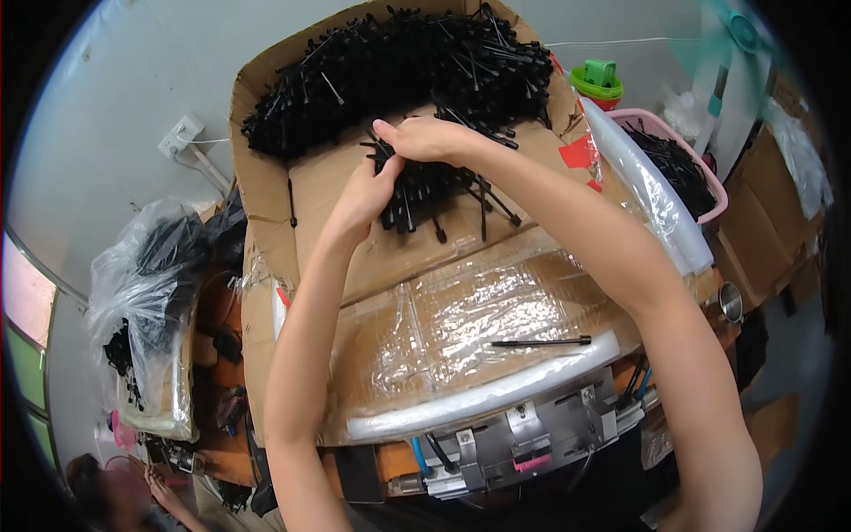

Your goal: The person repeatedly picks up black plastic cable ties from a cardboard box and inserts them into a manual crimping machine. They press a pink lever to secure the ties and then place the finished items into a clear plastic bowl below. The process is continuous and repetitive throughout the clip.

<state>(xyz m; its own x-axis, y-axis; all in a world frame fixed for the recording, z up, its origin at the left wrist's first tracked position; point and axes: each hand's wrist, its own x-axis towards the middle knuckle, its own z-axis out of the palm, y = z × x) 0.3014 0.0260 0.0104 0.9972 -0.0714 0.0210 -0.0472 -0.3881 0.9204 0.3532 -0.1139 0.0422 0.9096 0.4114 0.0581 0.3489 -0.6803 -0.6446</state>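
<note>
My left hand and my right hand meet over the cardboard box. Both are closed around a small bunch of thin black rods, whose ends poke out between my thumbs. Most of my fingers are hidden behind the hands. Just below and right of them lies a loose cluster of black rods with thicker tips, spread on the cardboard. A large heap of similar rods fills the far side of the cardboard box. One single rod lies on the taped front flap.
A metal fixture with blue tubes sits at the near edge. At right are a pink basket of rods, a green container and a fan. Plastic-wrapped black pieces stand left. Another person's hand shows lower left.
</note>
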